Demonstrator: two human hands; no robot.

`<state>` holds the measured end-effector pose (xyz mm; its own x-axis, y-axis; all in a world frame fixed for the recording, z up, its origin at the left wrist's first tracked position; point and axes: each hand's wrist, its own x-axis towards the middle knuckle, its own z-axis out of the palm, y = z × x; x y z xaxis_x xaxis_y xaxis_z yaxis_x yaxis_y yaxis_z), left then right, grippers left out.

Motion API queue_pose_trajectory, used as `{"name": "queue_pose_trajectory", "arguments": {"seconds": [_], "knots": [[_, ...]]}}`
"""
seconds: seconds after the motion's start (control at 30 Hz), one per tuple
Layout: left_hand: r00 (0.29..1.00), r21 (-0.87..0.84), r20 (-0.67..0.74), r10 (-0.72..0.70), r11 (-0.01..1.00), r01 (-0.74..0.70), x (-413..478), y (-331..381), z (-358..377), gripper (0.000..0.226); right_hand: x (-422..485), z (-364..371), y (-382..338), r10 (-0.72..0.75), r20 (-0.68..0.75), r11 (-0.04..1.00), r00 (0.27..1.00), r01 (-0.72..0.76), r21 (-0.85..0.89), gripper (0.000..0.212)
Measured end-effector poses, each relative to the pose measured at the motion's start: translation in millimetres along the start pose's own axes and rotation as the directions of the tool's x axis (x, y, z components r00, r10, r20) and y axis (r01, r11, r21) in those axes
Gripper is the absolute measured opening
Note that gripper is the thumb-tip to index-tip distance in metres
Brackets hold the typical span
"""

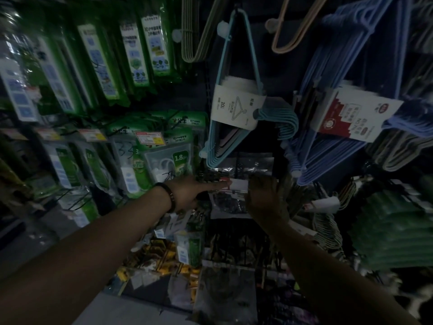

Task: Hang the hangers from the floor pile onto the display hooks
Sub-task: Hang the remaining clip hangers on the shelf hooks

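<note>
Hangers point(284, 124) hang bundled above, while my left hand point(187, 192) reaches flat-fingered along a metal peg point(234, 190), seemingly to steady a clear packet point(230, 205); whether my right hand point(264, 198) grips anything, I cannot tell.

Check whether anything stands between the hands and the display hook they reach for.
Nothing visible separates them: the left hand and right hand are both at the metal hook. However, a clear packet hangs from that hook, occupying it.
</note>
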<state>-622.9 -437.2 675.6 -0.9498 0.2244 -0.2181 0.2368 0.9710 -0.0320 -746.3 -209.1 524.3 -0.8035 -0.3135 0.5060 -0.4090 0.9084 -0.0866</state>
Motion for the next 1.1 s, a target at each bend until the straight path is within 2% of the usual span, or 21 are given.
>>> {"name": "queue_pose_trajectory", "arguments": {"seconds": [0.07,0.13,0.2,0.27,0.33,0.4,0.5,0.57,0.67,0.77,0.87,0.93,1.03,1.1], "knots": [[1.000,-0.033,0.018,0.000,0.999,0.001,0.8,-2.4,2.4,0.109,-19.1,-1.3,-4.3,0.008,-0.105,0.990,0.994,0.007,0.142,0.048],[0.999,-0.063,0.037,0.007,0.998,-0.005,-1.6,0.9,-0.8,0.102,-38.6,-1.1,-10.8,0.007,-0.063,0.946,0.998,0.014,0.323,0.031],[0.999,-0.102,0.035,0.028,0.994,-0.024,-4.0,6.3,-4.1,0.096,-55.0,-2.9,-21.3,-0.048,0.058,0.862,0.997,0.012,0.506,0.024],[0.998,-0.118,0.023,0.058,0.992,-0.055,-5.7,8.8,-2.2,0.095,-65.0,-9.4,-32.8,-0.148,0.178,0.782,0.973,0.005,0.623,0.044],[0.997,-0.126,0.032,0.071,0.990,-0.066,-2.9,2.6,6.4,0.100,-68.1,-16.3,-44.7,-0.278,0.211,0.755,0.937,0.078,0.651,0.066],[0.995,-0.164,0.030,0.094,0.983,-0.088,0.1,-3.1,12.0,0.104,-63.8,-25.4,-57.9,-0.362,0.226,0.733,0.904,0.127,0.668,0.077],[0.992,-0.217,0.000,0.126,0.968,-0.123,3.0,-9.4,19.0,0.102,-54.7,-39.4,-75.5,-0.479,0.208,0.606,0.853,0.150,0.781,0.062],[0.993,-0.236,-0.030,0.118,0.964,-0.121,3.9,-9.1,23.0,0.103,-51.5,-39.5,-80.9,-0.491,0.244,0.532,0.836,0.066,0.844,0.048],[0.995,-0.253,-0.036,0.096,0.962,-0.102,2.5,-6.9,28.2,0.109,-50.8,-36.8,-85.5,-0.400,0.345,0.567,0.849,-0.066,0.821,0.033],[0.991,-0.303,-0.056,0.119,0.944,-0.130,2.0,-6.1,28.4,0.109,-51.8,-38.6,-89.1,-0.371,0.471,0.626,0.800,-0.160,0.764,0.013],[0.996,-0.404,-0.018,0.088,0.911,-0.088,4.3,-4.8,31.5,0.106,-55.8,-33.3,-87.5,-0.372,0.502,0.656,0.781,-0.161,0.738,0.021],[0.995,-0.381,-0.042,0.086,0.919,-0.096,4.8,-2.5,33.6,0.108,-59.2,-30.9,-83.6,-0.353,0.524,0.656,0.775,-0.194,0.729,0.034],[0.994,-0.364,-0.047,0.095,0.925,-0.105,10.1,-2.4,38.6,0.116,-61.6,-41.0,-76.4,-0.357,0.548,0.697,0.756,-0.175,0.696,0.023],[0.994,-0.424,-0.065,0.085,0.900,-0.105,11.9,-1.3,40.8,0.099,-64.3,-42.6,-68.4,-0.371,0.530,0.694,0.762,-0.151,0.704,0.023]]}}
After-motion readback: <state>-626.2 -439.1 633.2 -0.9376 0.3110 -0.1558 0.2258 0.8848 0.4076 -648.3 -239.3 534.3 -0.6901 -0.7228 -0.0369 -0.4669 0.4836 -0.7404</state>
